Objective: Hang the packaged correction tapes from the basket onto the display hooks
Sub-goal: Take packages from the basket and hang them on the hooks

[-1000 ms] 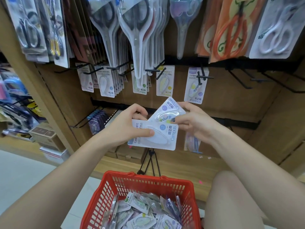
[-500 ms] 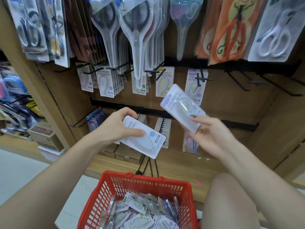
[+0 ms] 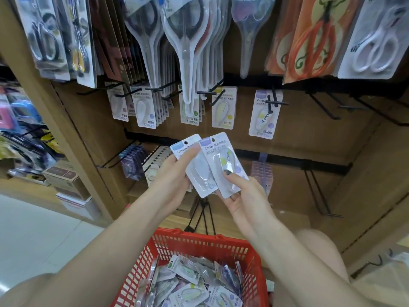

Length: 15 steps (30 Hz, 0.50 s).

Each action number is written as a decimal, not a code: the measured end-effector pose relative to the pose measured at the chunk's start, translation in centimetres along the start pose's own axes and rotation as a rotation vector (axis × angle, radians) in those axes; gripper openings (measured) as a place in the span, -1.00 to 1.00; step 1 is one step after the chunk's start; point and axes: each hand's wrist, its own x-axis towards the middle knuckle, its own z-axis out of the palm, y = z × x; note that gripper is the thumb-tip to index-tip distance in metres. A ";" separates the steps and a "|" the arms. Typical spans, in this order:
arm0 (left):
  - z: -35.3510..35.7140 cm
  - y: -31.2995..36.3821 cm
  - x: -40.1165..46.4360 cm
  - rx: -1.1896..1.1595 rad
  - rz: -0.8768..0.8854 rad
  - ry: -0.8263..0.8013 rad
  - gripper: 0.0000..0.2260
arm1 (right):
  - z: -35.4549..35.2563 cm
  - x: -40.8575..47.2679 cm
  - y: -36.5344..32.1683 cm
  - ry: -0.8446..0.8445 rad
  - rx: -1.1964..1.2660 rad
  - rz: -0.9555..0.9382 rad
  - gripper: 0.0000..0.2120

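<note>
Left hand (image 3: 170, 173) pinches one pack (image 3: 194, 167), right hand (image 3: 241, 193) another pack (image 3: 223, 167), above basket (image 3: 199, 242), below hooks (image 3: 276, 103). Light, stiff, slick blister cards; grip low, hang-hole clear above fingers.

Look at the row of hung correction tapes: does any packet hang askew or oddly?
Yes. The rightmost hung packet tilts on its hook, its bottom swung left, while the others hang straight. It also hangs alone.

Packaged scissors (image 3: 188, 47) are hanging in rows above, while cardboard boxes (image 3: 64, 176) are sitting stacked beside the white tiled floor (image 3: 33, 235).
</note>
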 end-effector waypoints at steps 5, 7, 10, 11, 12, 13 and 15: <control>-0.9 -1.9 -0.7 0.183 0.045 -0.053 -0.61 | -0.3 -0.1 0.3 -0.001 -0.166 -0.015 -0.65; -1.6 -1.4 -0.6 0.216 0.034 -0.005 -0.61 | -0.5 -0.1 0.0 0.000 -0.348 -0.042 -0.70; -2.8 -0.5 -0.1 0.269 0.071 0.108 -0.63 | -1.0 0.2 -1.0 0.018 -0.506 -0.111 -0.74; -3.4 0.0 0.1 0.280 0.081 0.174 -0.63 | -1.2 0.3 -1.4 0.002 -0.512 -0.131 -0.77; -4.1 0.5 0.3 0.286 0.088 0.235 -0.64 | -1.4 0.4 -1.7 -0.021 -0.498 -0.149 -0.78; -4.8 1.1 0.6 0.281 0.097 0.278 -0.64 | -1.6 0.5 -2.1 -0.048 -0.468 -0.169 -0.78; -6.3 2.5 0.9 0.254 0.131 0.321 -0.64 | -1.9 0.6 -3.0 -0.089 -0.387 -0.216 -0.74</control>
